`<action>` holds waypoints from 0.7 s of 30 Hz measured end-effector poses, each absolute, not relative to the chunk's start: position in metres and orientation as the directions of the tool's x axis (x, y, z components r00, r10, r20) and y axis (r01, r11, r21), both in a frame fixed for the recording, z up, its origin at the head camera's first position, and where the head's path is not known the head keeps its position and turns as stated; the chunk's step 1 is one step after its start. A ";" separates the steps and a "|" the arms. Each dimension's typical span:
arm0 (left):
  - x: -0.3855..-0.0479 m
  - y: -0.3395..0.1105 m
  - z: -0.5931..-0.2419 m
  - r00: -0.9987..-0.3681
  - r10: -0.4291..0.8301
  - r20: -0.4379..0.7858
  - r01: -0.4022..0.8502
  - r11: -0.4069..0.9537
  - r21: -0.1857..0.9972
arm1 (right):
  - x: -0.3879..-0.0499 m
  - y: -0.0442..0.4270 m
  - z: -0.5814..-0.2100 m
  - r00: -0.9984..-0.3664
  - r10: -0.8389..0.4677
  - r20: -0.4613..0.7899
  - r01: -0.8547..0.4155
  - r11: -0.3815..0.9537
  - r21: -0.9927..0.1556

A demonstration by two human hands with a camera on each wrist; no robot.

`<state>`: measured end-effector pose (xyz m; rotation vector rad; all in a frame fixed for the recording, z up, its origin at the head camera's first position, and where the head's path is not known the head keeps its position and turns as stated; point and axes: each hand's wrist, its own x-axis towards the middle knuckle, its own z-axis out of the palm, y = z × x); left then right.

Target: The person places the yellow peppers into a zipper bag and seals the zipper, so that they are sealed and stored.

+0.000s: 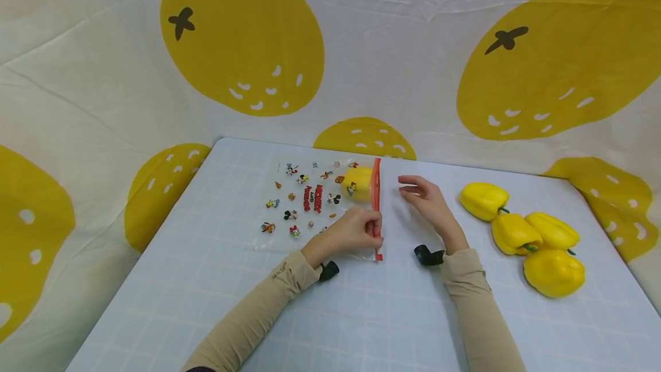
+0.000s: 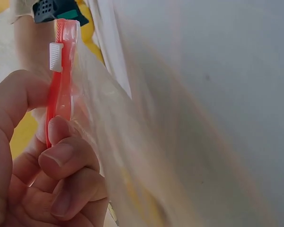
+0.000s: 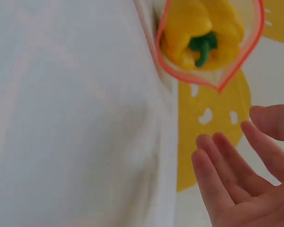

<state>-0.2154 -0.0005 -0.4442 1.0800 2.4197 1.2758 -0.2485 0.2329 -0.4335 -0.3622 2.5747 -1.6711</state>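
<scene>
Nearest us, the left sleeve [image 1: 248, 314] and right sleeve [image 1: 482, 314] cross the pale checked tabletop [image 1: 351, 326]. To the right, four loose yellow bell peppers [image 1: 549, 231] lie in a close cluster; being rounded, one could roll, we think, if the right forearm swung wide and brushed it.

A little farther out, our left hand [image 1: 353, 231] pinches the red zip rim [image 1: 376, 188] toward its near end. Should that pinch loosen, the soft mouth could sag together; should it tug hard, the whole bag could skid along the table. The white slider [image 2: 56, 56] sits on the rim just beyond those fingers, and a knock might shift it and narrow the gap.

Our right hand [image 1: 428, 202] hovers beside the mouth, fingers loosely extended, thumb apart, holding nothing. With only one hand steadying the bag, its far end has no support that we can see.

The printed clear zip bag [image 1: 281, 205] lies with its mouth to the right. Just inside gapes the risk we would watch most: the bagged yellow bell pepper [image 3: 199, 23], its green stem [image 3: 206, 47] facing outward. Lodged so close to the rim, it could tumble out if the mouth dipped, or its bulk could obstruct the zip.
</scene>
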 end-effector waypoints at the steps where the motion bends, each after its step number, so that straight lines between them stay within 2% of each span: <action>1: -0.215 -0.001 -0.444 -0.712 0.685 0.154 0.514 0.360 0.779 | -0.248 0.240 -0.430 -0.976 -0.195 0.099 -0.173 0.407 -0.897; 5: -0.215 -0.001 -0.444 -0.712 0.684 0.159 0.517 0.357 0.778 | -0.242 0.265 -0.416 -0.982 -0.062 0.180 -0.187 0.505 -0.842; 9: -0.215 -0.001 -0.444 -0.709 0.685 0.167 0.522 0.350 0.778 | -0.233 0.289 -0.403 -0.956 0.070 0.285 -0.189 0.596 -0.780; 12: -0.215 0.000 -0.443 -0.708 0.686 0.169 0.522 0.347 0.779 | -0.226 0.307 -0.396 -0.940 0.138 0.310 -0.153 0.644 -0.750; 16: -0.215 0.000 -0.441 -0.712 0.684 0.156 0.512 0.354 0.783 | -0.217 0.331 -0.392 -0.953 0.177 0.245 -0.059 0.686 -0.725; 21: -0.214 0.000 -0.441 -0.713 0.683 0.157 0.514 0.356 0.780 | -0.215 0.352 -0.397 -0.984 0.165 0.068 0.078 0.740 -0.668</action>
